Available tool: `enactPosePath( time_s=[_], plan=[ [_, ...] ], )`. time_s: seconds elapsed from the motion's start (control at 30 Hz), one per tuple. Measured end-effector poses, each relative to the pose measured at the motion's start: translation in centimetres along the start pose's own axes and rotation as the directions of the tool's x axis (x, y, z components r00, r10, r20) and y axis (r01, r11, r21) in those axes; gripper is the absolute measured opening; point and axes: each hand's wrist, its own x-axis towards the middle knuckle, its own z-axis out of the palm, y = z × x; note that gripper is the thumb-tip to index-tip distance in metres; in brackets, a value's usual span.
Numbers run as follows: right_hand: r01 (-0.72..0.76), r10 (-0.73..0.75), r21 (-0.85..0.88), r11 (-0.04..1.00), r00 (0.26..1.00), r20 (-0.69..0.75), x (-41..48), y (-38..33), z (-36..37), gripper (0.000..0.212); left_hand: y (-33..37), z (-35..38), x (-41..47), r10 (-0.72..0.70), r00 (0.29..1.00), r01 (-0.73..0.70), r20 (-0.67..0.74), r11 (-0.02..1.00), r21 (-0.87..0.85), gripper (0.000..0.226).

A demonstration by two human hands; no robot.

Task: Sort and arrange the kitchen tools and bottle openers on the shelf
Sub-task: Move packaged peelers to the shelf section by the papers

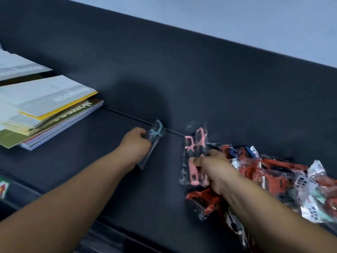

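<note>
On the dark shelf [102, 161] my left hand [135, 145] grips a blue-handled tool in a clear packet [155, 137], close to the shelf's back wall. My right hand [213, 167] holds a packet of pink-handled tools [195, 152], with its fingers curled over the lower part. To the right lies a heap of several packaged red and blue tools [273, 172]. One red packaged tool [204, 201] lies under my right wrist.
A stack of booklets and notebooks [45, 110] lies at the shelf's left end. A price label [3, 189] sits on the front edge at the left. The shelf's dark back wall [164, 70] rises behind the tools.
</note>
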Motion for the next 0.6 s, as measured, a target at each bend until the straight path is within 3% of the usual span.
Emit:
enactPosePath(
  time_s=[0.2, 0.3, 0.4, 0.5, 0.6],
  plan=[
    [-0.006, 0.001, 0.059, 0.998, 0.996, 0.088, -0.1, -0.1, 3.0, 0.023, -1.1, -0.1, 0.7, 0.08, 0.995, -0.063, -0.06, 0.968, 0.245, 0.046],
    [0.018, -0.02, 0.024, 1.0, 0.995, 0.102, -0.1, -0.5, 4.5, 0.022, -1.5, -0.5, 0.9, 0.177, 0.979, -0.094, -0.104, 0.837, 0.539, 0.049],
    [0.117, -0.115, -0.077, 0.99, 0.993, 0.034, 0.0, -0.5, 3.9, 0.033, -1.8, -0.5, 0.4, 0.29, 0.952, -0.144, -0.099, 0.709, 0.691, 0.048],
    [0.169, -0.164, -0.193, 0.967, 0.986, 0.043, -0.6, 0.0, 3.0, 0.049, -1.4, 0.6, -0.7, 0.457, 0.888, -0.338, 0.039, 0.593, 0.731, 0.046],
    [0.268, -0.238, -0.405, 0.874, 0.963, 0.126, -1.4, 0.3, 1.8, 0.077, -0.6, 2.8, -2.2, 0.458, 0.844, -0.509, 0.28, 0.516, 0.689, 0.05]
  ],
)
